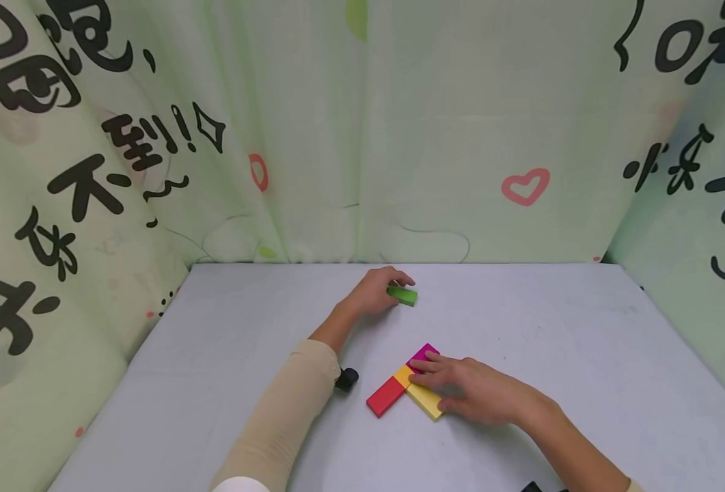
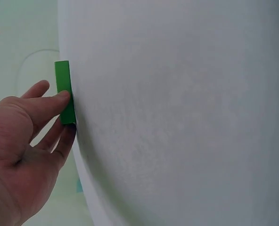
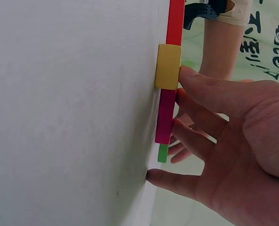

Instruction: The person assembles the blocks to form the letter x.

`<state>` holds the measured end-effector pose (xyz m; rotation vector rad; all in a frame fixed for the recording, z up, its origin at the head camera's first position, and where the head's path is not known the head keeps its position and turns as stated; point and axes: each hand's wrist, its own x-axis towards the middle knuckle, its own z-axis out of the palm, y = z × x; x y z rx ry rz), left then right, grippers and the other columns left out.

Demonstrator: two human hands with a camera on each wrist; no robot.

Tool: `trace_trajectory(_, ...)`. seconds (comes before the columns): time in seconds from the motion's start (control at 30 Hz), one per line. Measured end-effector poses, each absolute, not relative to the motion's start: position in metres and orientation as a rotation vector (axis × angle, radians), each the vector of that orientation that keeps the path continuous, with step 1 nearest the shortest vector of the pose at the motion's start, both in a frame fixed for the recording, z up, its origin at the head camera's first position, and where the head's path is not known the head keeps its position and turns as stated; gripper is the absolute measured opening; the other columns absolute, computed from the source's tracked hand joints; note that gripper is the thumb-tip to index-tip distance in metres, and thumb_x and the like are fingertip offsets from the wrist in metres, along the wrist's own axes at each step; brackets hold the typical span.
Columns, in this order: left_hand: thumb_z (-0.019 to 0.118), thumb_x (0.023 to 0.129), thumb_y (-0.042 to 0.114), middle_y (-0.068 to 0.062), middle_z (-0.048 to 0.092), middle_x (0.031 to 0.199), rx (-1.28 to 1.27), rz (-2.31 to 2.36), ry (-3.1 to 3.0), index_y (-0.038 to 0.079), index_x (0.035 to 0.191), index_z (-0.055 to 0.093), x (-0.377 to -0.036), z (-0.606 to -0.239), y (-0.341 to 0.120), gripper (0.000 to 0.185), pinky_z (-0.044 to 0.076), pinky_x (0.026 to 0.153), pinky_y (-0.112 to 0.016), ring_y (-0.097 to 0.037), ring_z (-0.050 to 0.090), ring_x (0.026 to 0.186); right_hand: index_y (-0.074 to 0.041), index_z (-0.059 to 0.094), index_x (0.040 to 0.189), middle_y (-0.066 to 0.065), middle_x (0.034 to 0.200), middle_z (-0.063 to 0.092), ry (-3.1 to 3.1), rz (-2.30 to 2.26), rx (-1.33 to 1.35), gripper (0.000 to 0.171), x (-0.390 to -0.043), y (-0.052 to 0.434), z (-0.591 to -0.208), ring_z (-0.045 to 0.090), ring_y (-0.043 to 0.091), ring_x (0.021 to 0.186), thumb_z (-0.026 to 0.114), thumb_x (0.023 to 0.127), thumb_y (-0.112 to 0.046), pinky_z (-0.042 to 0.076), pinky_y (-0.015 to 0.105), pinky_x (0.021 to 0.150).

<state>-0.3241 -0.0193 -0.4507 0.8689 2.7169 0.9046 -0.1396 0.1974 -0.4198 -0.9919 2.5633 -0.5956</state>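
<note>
Near the far side of the table, my left hand [image 1: 376, 290] pinches a green block [image 1: 405, 296] between thumb and fingers; the left wrist view shows the thumb on the green block's side. Closer in, flat blocks lie touching: a red block [image 1: 387, 396], a small orange-yellow piece [image 1: 403, 376], a magenta block [image 1: 422, 354] and a yellow block [image 1: 425, 401] branching to the right. My right hand [image 1: 482, 391] rests over them, fingers loosely extended onto the magenta and orange-yellow ones, thumb at the yellow block's near end. It covers parts of the magenta and yellow blocks.
The white table [image 1: 245, 328] ends at a far edge against a pale green curtain [image 1: 436, 137] with dark lettering. A black wrist device [image 1: 346, 379] sits at my left wrist. Another dark piece [image 1: 531, 487] shows beside my right forearm.
</note>
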Motion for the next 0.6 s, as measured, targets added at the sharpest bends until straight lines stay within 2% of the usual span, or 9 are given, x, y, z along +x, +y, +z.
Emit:
trace_trajectory(0.23,0.067,0.096,-0.003,-0.004,0.071,0.128,0.916,0.870,2.738,0.017,0.129,0.074,-0.3239,-0.4528,-0.0206,0.040,0.050,0.107,-0.034,-0.021,0.062,0.120,-0.020,0.061,0.148,-0.001,0.161,0.050,2.560,-0.607,-1.002,0.056,-0.1382,0.1968,-0.4198,0.039,0.036,0.153,0.074,0.095,-0.010,0.040,0.062,0.114)
trace_trajectory(0.6,0.063,0.096,-0.004,-0.006,0.065,0.127,0.884,0.810,2.732,0.020,0.127,0.076,-0.3206,-0.4473,-0.0178,0.041,0.051,0.102,-0.034,-0.021,0.058,0.113,-0.020,0.060,0.148,0.000,0.161,0.050,2.548,-0.605,-0.991,0.056,-0.1398,0.1962,-0.4187,0.038,0.035,0.153,0.075,0.095,-0.012,0.040,0.061,0.115)
